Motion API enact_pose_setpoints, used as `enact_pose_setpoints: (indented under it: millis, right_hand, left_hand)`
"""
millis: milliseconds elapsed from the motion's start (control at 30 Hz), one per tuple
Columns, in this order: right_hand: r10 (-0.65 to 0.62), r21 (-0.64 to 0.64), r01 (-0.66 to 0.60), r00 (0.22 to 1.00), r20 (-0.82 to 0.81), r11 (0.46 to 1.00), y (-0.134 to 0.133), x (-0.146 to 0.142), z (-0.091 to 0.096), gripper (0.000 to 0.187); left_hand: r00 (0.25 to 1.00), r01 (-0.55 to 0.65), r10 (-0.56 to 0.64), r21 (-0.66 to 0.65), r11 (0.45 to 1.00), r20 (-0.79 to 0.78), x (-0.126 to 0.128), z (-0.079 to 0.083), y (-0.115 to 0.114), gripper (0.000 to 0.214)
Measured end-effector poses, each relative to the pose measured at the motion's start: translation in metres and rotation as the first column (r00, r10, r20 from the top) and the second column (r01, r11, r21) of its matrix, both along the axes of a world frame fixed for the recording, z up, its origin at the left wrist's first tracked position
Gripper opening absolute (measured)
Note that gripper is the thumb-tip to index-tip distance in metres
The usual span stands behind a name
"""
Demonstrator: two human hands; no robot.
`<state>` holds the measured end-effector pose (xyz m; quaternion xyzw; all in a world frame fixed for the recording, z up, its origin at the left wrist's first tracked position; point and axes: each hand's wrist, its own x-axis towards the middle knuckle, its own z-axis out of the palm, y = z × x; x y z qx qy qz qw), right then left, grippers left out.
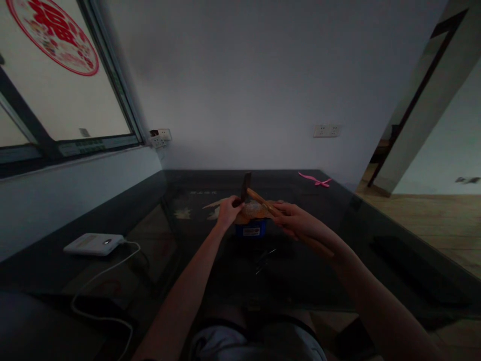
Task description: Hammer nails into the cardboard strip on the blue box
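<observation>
My right hand is closed around the wooden handle of a hammer, whose dark metal head points up and away from me near the middle of the table. My left hand pinches at the lower end of that head; a small dark thing shows at its fingertips, too unclear to name. Below both hands lies an irregular brown piece with a pale, shiny patch. It rests on a blue box with a white label. Several thin, shiny pieces lie on the table nearer to me.
The dark glossy table reaches to the wall. A white device with a white cable lies at left. Pink strips are at the far right corner, and a dark flat object is near the right edge.
</observation>
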<state>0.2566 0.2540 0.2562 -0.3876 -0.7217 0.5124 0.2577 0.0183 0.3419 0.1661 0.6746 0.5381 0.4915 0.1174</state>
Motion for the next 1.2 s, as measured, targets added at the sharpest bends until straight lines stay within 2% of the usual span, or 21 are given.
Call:
enact_pose_setpoints:
  millis: [200, 367, 567, 800, 1000, 1200]
  right_hand:
    - [-0.002, 0.007, 0.003, 1.000, -0.023, 1.000, -0.003, -0.001, 0.004, 0.049]
    - [0.014, 0.002, -0.014, 1.000, -0.024, 1.000, -0.003, -0.002, -0.001, 0.053]
    - [-0.027, -0.018, 0.026, 0.999, -0.042, 0.999, -0.004, -0.003, -0.003, 0.051]
    - [-0.015, -0.031, 0.012, 0.996, -0.085, 0.999, -0.001, -0.003, -0.001, 0.050]
    - [-0.009, -0.006, 0.009, 0.999, -0.053, 1.000, -0.003, -0.013, 0.005, 0.054]
    - [0.060, -0.007, -0.060, 0.998, -0.038, 0.998, -0.002, -0.019, 0.000, 0.057]
  left_hand:
    - [0.999, 0.016, -0.016, -0.011, 1.000, 0.037, 0.000, 0.001, -0.001, 0.008]
    - [0.999, 0.002, -0.001, -0.027, 1.000, 0.039, 0.000, 0.000, 0.000, 0.012]
    - [0.998, 0.009, -0.008, -0.026, 1.000, 0.054, 0.000, 0.001, -0.001, 0.010]
    - [0.990, 0.094, -0.089, -0.043, 0.995, 0.113, -0.006, 0.009, -0.007, 0.020]
    - [0.998, 0.047, -0.043, -0.076, 0.996, 0.053, -0.012, 0.011, -0.004, 0.011]
    - [0.999, -0.015, 0.018, -0.111, 0.994, 0.029, -0.013, 0.013, -0.005, 0.015]
